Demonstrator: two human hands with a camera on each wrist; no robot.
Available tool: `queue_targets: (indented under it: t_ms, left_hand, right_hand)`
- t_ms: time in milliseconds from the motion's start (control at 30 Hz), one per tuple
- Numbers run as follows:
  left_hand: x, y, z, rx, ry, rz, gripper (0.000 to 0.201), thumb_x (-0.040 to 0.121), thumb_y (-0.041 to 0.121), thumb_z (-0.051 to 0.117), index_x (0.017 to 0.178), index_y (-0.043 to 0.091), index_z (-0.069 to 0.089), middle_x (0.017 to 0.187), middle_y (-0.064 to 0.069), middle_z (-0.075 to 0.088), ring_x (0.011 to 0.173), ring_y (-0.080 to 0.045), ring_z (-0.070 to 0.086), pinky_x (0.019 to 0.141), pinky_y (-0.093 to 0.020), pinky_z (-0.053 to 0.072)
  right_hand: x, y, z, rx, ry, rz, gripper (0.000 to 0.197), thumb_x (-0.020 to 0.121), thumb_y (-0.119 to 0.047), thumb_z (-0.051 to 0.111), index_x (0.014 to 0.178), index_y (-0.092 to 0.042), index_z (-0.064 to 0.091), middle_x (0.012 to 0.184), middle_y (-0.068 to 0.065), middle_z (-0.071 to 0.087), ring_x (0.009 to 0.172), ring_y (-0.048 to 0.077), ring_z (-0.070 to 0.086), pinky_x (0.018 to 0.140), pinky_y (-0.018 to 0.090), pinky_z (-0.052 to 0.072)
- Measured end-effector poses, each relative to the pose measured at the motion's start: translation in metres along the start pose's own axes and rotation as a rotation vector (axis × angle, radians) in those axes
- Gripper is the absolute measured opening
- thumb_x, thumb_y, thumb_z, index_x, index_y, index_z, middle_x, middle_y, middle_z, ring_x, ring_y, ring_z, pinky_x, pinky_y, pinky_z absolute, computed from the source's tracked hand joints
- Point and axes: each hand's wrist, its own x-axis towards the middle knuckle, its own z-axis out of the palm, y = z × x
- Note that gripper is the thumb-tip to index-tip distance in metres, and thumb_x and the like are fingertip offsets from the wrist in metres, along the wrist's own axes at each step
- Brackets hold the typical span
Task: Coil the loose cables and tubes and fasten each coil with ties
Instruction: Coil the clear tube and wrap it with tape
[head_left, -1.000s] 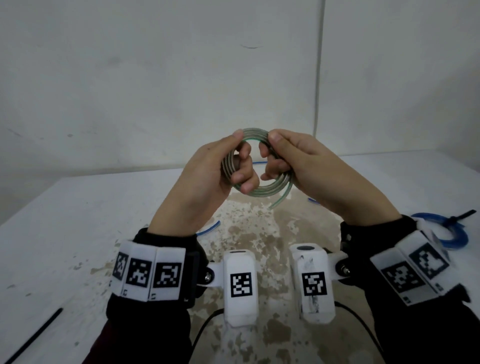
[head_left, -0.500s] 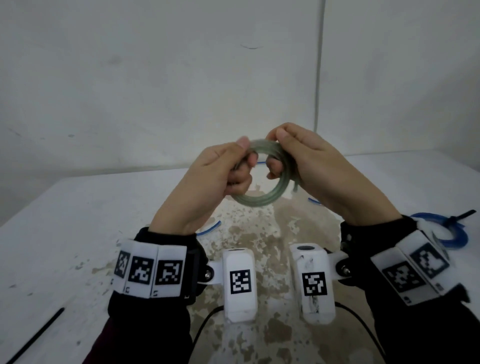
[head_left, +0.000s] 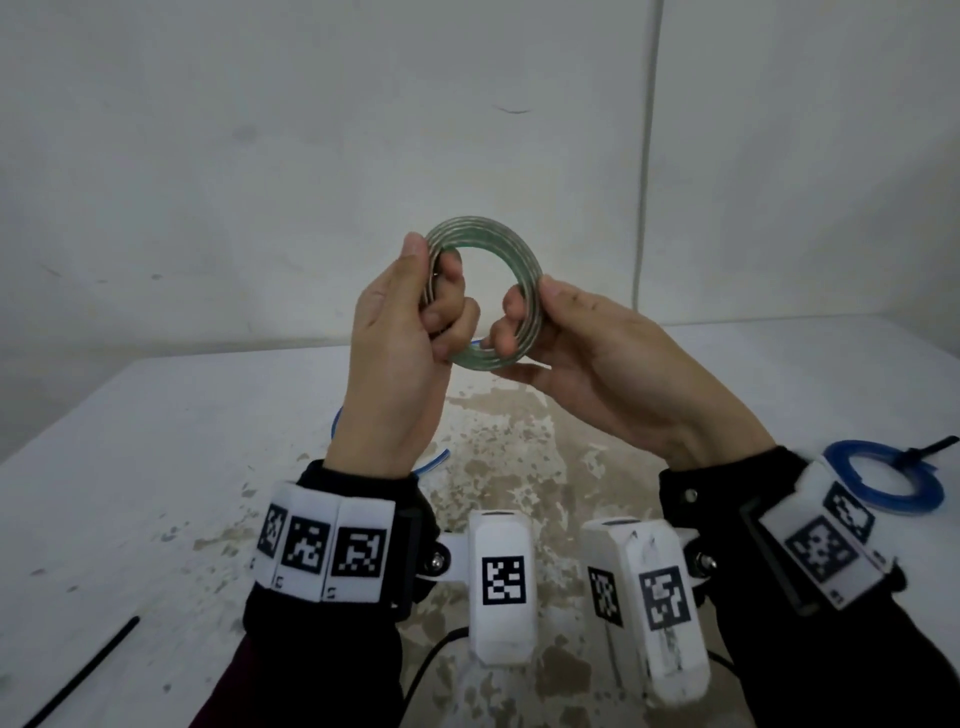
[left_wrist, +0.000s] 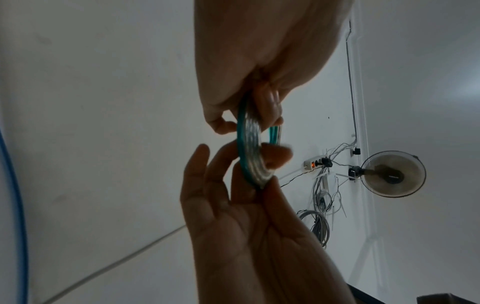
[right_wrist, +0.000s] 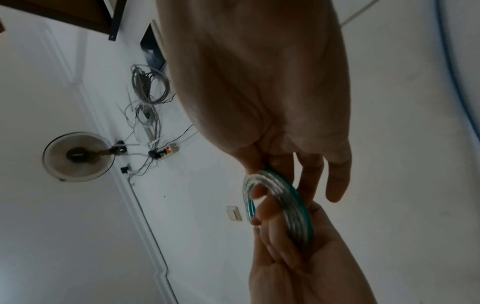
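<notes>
The clear coil (head_left: 485, 296) is wound and pinched by the left hand (head_left: 400, 353) and right hand (head_left: 597, 358), untied. A blue coil (head_left: 883, 486), right of the grip, is tied; a tie (head_left: 83, 670) waits left.

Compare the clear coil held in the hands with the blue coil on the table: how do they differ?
The clear tube coil is held in the air by the left hand and right hand; the blue tube coil lies flat on the table. The blue coil carries a black tie; none shows on the clear coil. Both are round coils.

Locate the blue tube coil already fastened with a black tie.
In the head view, the blue tube coil lies on the white table at far right, just beyond the right wrist, its black tie pointing right.
</notes>
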Motion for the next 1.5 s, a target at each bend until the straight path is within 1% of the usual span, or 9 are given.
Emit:
queue_targets:
  t_ms: [133, 233, 400, 600, 700, 967, 1100, 1333, 1500]
  left_hand:
    - [-0.001, 0.005, 0.000, -0.028, -0.078, -0.128, 0.040, 0.102, 0.024, 0.024, 0.073, 0.009, 0.047, 0.047, 0.003, 0.034, 0.043, -0.013, 0.037, 0.052, -0.022, 0.034]
    - [-0.008, 0.008, -0.005, 0.083, -0.086, -0.175, 0.041, 0.102, 0.020, 0.025, 0.074, 0.006, 0.052, 0.054, -0.004, 0.049, 0.057, -0.021, 0.058, 0.064, -0.026, 0.051]
    - [-0.031, 0.022, -0.028, 0.612, -0.039, -0.162, 0.032, 0.102, 0.017, 0.038, 0.094, 0.005, 0.067, 0.080, -0.008, 0.070, 0.076, -0.019, 0.069, 0.084, -0.037, 0.054]
    - [-0.078, 0.059, -0.072, 1.307, -0.089, -0.146, 0.028, 0.097, 0.024, 0.050, 0.085, 0.009, 0.070, 0.072, -0.001, 0.072, 0.064, -0.007, 0.067, 0.053, -0.012, 0.041]
    - [-0.106, 0.074, -0.105, 1.564, -0.113, -0.258, 0.028, 0.096, 0.029, 0.052, 0.087, 0.011, 0.071, 0.074, -0.001, 0.071, 0.068, -0.014, 0.064, 0.062, -0.025, 0.048]
    - [-0.141, 0.097, -0.203, 1.859, -0.055, -0.820, 0.021, 0.089, 0.032, 0.063, 0.098, 0.014, 0.067, 0.095, -0.001, 0.059, 0.085, -0.016, 0.052, 0.076, -0.029, 0.042]
    - [-0.150, 0.095, -0.217, 1.848, -0.027, -1.027, 0.027, 0.086, 0.025, 0.069, 0.099, 0.002, 0.067, 0.071, -0.002, 0.058, 0.074, -0.022, 0.056, 0.064, -0.028, 0.044]
    - [-0.148, 0.093, -0.224, 1.891, -0.058, -1.094, 0.021, 0.083, 0.015, 0.071, 0.099, 0.001, 0.070, 0.085, -0.010, 0.066, 0.076, -0.023, 0.057, 0.070, -0.031, 0.051]
    - [-0.145, 0.093, -0.227, 1.862, -0.016, -1.039, 0.017, 0.079, 0.014, 0.075, 0.089, 0.002, 0.069, 0.066, -0.001, 0.058, 0.069, -0.021, 0.057, 0.060, -0.026, 0.047]
  right_hand:
    - [0.004, 0.000, 0.002, 0.031, 0.093, -0.093, 0.036, 0.104, -0.024, 0.024, 0.078, -0.011, 0.045, 0.055, -0.006, 0.044, 0.068, 0.014, 0.037, 0.075, 0.020, 0.046]
    - [0.004, 0.000, 0.002, -0.018, 0.163, -0.107, 0.037, 0.104, -0.024, 0.026, 0.076, -0.011, 0.045, 0.052, -0.008, 0.037, 0.060, 0.012, 0.037, 0.068, 0.018, 0.045]
    - [0.006, 0.009, 0.009, -0.103, 0.194, -0.016, 0.038, 0.105, -0.024, 0.028, 0.074, -0.011, 0.045, 0.047, -0.009, 0.031, 0.053, 0.012, 0.037, 0.068, 0.022, 0.042]
    - [0.004, 0.045, 0.042, -0.090, 0.102, 0.154, 0.038, 0.105, -0.023, 0.028, 0.073, -0.011, 0.045, 0.047, -0.008, 0.028, 0.054, 0.014, 0.030, 0.062, 0.021, 0.045]
    - [0.006, 0.074, 0.069, -0.064, 0.033, 0.240, 0.038, 0.105, -0.023, 0.028, 0.073, -0.011, 0.044, 0.045, -0.008, 0.028, 0.048, 0.011, 0.033, 0.063, 0.023, 0.042]
    - [0.011, 0.114, 0.122, -0.017, -0.112, 0.409, 0.039, 0.105, -0.024, 0.027, 0.072, -0.010, 0.044, 0.041, -0.008, 0.029, 0.051, 0.015, 0.033, 0.060, 0.021, 0.045]
    - [0.011, 0.124, 0.135, -0.023, -0.160, 0.455, 0.038, 0.104, -0.025, 0.028, 0.072, -0.011, 0.044, 0.042, -0.008, 0.030, 0.047, 0.012, 0.038, 0.064, 0.024, 0.044]
    - [0.012, 0.127, 0.140, -0.058, -0.171, 0.489, 0.038, 0.104, -0.025, 0.029, 0.073, -0.011, 0.046, 0.045, -0.007, 0.029, 0.052, 0.015, 0.037, 0.068, 0.027, 0.044]
    - [0.011, 0.129, 0.140, -0.059, -0.175, 0.506, 0.038, 0.104, -0.025, 0.030, 0.073, -0.010, 0.046, 0.045, -0.006, 0.028, 0.052, 0.015, 0.037, 0.068, 0.028, 0.044]
